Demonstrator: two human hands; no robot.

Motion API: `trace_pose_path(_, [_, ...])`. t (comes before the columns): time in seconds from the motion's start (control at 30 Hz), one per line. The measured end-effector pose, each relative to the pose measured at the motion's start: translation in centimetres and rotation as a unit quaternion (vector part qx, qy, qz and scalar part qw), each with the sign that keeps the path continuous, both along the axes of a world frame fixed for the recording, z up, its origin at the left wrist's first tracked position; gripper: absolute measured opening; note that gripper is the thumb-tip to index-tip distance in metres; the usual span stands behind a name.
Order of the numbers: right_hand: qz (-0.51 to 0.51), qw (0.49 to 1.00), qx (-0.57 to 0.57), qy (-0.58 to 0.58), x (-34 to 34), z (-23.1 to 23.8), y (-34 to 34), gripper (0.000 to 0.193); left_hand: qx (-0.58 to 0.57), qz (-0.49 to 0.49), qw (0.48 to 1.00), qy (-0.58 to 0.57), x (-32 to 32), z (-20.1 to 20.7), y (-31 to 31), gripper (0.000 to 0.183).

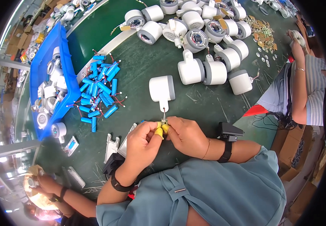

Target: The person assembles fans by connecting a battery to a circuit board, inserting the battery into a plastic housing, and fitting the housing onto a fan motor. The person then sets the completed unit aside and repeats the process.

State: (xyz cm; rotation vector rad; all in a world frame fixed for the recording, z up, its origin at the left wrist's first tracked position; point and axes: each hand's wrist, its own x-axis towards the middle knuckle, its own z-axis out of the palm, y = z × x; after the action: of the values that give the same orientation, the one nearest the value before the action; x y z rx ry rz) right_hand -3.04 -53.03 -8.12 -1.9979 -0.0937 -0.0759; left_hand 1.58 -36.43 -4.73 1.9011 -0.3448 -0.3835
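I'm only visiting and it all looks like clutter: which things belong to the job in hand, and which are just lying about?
In the job:
White-and-grey device
Its wire, pinched by left grip and right grip
Yellow finger covers, worn

Untouched, seemingly just lying about, though some may be parts:
Blue wired cylinders
Other white-and-grey devices
Blue bin

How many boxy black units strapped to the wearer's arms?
2: one black unit behind the left hand, another black unit behind the right hand; none look hidden.
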Motion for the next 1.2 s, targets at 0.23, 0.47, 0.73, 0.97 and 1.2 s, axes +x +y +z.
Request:
trace_pose_path(0.23, [-0.033,0.998,0.013,-0.056,0.0,0.5,0.1,0.012,0.04,-0.048,0.998,0.018,1.5,0.9,0.2,0.016])
trace_pose_path(0.47, [-0.025,0.993,-0.055,-0.102,0.0,0.1,0.0,0.018,0.105,-0.061,0.993,-0.008,1.9,0.9,-0.4,0.02])
trace_pose_path(0.73, [-0.022,0.991,-0.079,-0.108,-0.3,-0.8,0.5,0.02,0.141,-0.049,0.984,-0.098,1.4,0.5,-0.9,0.018])
trace_pose_path(0.97, [-0.024,0.989,-0.066,-0.128,-0.2,-1.0,0.4,0.019,0.127,-0.06,0.984,-0.11,1.5,0.3,-0.5,0.02])
trace_pose_path(1.2, [-0.008,0.989,-0.074,-0.124,-0.3,-0.7,0.3,0.019,0.127,-0.11,0.985,-0.034,2.2,1.4,-0.3,0.016])
